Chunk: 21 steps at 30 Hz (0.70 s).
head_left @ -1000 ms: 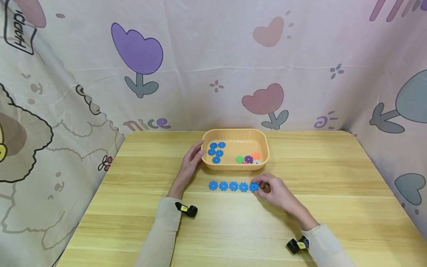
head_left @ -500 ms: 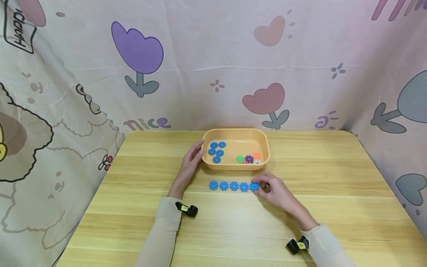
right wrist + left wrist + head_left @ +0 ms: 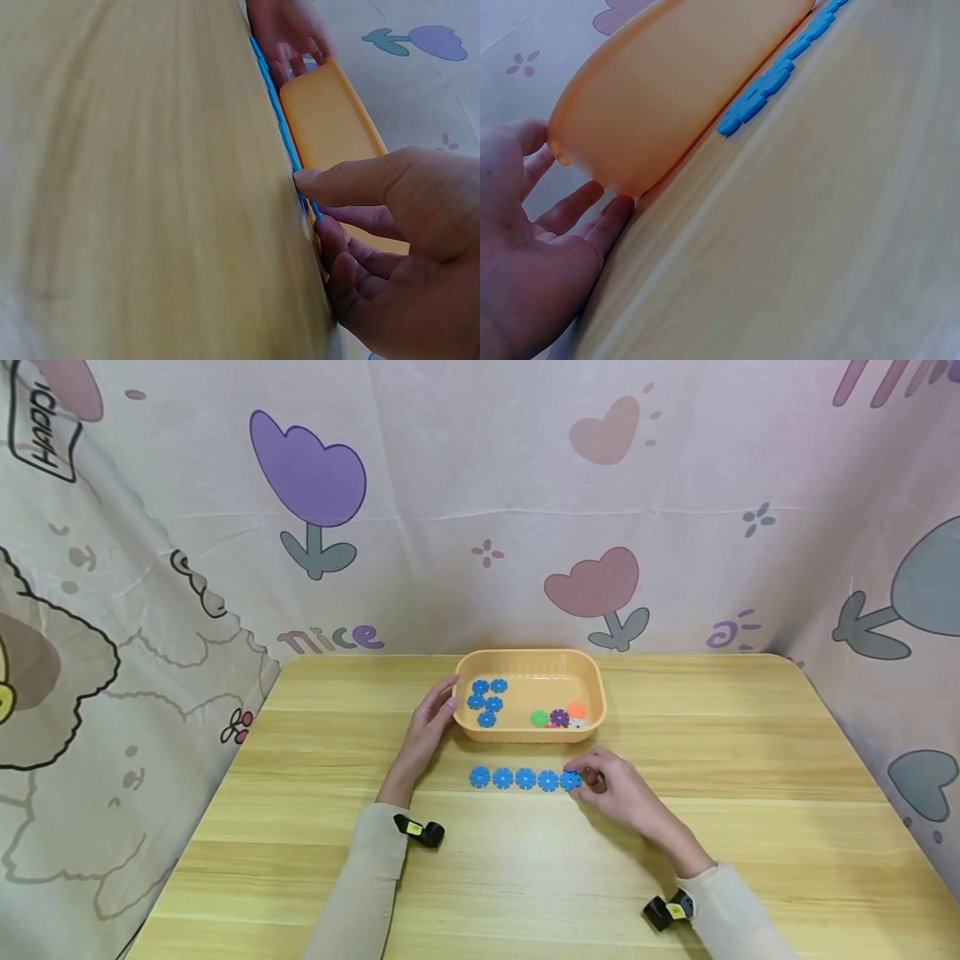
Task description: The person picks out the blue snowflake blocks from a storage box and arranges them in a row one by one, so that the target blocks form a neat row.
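A row of several blue snowflake discs lies flat on the table in the head view. With thumb and fingers my right hand pinches the disc at the row's right end; that disc is partly hidden by the fingertips. Behind the row stands a yellow-orange plastic basket. My left hand rests its fingertips against the basket's left end, as the left wrist view shows on the basket wall. Inside the basket, several blue discs sit at the left.
At the basket's right lie a green disc, a purple disc, an orange disc and a white one. The wooden table reaches back to a patterned cloth behind the basket.
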Tool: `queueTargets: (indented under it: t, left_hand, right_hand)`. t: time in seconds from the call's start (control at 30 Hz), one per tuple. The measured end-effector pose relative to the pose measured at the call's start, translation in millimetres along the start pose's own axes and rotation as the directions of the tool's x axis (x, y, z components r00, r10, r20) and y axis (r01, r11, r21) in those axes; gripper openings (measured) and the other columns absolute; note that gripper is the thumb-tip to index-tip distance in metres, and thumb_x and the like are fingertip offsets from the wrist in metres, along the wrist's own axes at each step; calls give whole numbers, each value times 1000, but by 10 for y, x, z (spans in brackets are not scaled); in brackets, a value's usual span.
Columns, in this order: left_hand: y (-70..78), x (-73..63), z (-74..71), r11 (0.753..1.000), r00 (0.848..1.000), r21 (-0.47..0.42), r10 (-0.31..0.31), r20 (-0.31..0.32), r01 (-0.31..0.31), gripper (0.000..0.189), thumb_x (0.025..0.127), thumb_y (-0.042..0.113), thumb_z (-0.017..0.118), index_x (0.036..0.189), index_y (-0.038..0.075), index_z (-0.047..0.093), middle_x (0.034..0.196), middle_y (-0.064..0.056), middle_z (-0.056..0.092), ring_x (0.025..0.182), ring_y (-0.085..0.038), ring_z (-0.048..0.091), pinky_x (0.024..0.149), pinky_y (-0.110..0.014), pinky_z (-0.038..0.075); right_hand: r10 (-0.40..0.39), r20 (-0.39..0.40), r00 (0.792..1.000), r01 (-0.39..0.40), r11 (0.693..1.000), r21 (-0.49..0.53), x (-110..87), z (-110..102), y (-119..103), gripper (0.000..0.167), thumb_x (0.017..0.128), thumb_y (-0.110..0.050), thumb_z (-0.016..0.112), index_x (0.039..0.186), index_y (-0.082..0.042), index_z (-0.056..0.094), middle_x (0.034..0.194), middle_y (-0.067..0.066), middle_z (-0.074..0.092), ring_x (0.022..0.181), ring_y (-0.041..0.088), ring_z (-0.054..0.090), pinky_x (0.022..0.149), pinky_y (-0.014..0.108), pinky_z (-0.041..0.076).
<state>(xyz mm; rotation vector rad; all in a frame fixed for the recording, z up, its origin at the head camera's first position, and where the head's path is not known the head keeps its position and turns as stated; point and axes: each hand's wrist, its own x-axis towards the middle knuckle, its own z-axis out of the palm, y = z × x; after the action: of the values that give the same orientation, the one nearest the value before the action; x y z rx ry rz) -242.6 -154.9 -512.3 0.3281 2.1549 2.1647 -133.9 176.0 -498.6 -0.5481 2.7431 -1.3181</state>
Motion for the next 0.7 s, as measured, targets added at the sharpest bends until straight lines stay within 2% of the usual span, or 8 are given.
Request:
queueTargets:
  t: [0.33, 0.53, 0.7]
  left_hand:
    - [-11, 6, -6, 1000, 1000, -11, -3, -2, 3, 46, 109, 27, 52, 154, 18, 47, 158, -10, 44, 142, -27, 45, 112, -37, 43]
    - [-21, 5, -8, 1000, 1000, -5, -3, -6, 3, 45, 109, 27, 53, 153, 20, 48, 157, -10, 45, 141, -26, 46, 112, -37, 44]
    - [-26, 6, -14, 1000, 1000, -1, 0, -6, 0, 45, 108, 29, 54, 152, 22, 49, 156, -9, 45, 141, -26, 47, 112, -37, 44]
  right_hand:
    - [11, 10, 1000, -11, 1000, 20, 1, -5, -18, 27, 86, -1, 80, 112, -5, 73, 97, 5, 60, 82, 18, 56, 65, 23, 53]
    - [-9, -8, 1000, 9, 999, 34, 3, -11, -25, 27, 87, 1, 79, 112, -4, 73, 101, 5, 64, 84, 18, 58, 68, 24, 56]
    - [-42, -34, 999, 43, 998, 38, 37, -42, -100, 27, 88, 1, 78, 114, -3, 72, 97, 2, 66, 82, 16, 61, 66, 24, 56]
